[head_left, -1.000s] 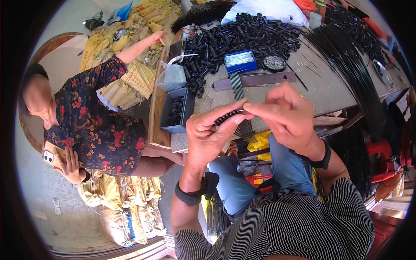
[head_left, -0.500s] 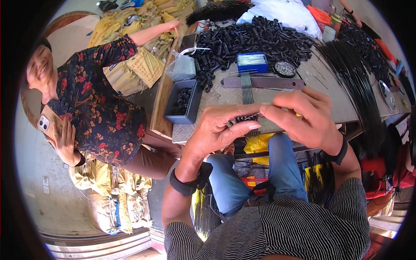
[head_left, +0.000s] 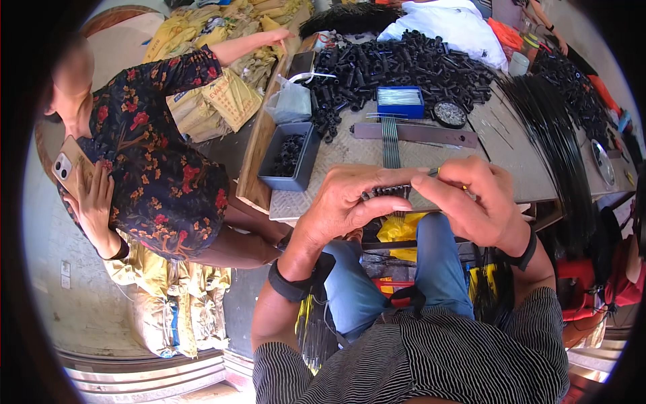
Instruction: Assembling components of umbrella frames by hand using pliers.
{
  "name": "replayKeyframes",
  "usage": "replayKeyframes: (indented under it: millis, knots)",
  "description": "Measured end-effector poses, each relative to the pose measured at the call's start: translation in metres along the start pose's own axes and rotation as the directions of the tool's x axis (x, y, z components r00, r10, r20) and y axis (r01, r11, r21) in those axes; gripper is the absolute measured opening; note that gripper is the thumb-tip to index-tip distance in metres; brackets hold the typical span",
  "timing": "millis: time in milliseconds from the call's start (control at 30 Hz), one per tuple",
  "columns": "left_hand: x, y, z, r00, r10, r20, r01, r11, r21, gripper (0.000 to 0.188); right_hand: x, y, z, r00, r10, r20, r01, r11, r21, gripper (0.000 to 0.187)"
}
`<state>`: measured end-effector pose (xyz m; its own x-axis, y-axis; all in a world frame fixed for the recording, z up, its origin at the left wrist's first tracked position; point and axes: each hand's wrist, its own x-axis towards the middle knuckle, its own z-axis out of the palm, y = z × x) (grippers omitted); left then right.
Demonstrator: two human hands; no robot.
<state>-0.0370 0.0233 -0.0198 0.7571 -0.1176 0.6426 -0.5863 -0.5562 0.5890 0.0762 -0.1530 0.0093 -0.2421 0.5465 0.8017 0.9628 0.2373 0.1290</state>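
Left hand [head_left: 351,200] gripping one row black pieces [head_left: 386,192] — right hand [head_left: 479,203], hold unclear — one blue box [head_left: 401,110].

Small black pieces [head_left: 385,192] in a row

The beads [head_left: 385,192] are black. The jeans [head_left: 353,279] are blue. The shirt [head_left: 457,350] has thin black and white stripes.
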Motion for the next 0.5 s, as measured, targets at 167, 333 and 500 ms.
replayKeyframes:
  millis: [167,333,500]
  knots:
    - [0.001,-0.003,0.001,0.999,0.047,-0.024,-0.045,0.996,0.077,0.047,0.005,-0.001,-0.003,0.99,-0.144,0.006,0.144,0.979,-0.145,0.032]
    - [0.004,0.0,0.003,0.994,0.103,-0.025,-0.099,0.987,0.128,0.052,0.004,0.001,-0.002,1.0,-0.007,0.002,0.007,0.999,0.042,0.037]
    - [-0.006,-0.007,0.0,0.99,0.127,-0.069,-0.11,0.972,0.209,0.054,0.011,-0.016,0.003,0.998,0.048,0.044,-0.05,0.998,0.025,0.034]
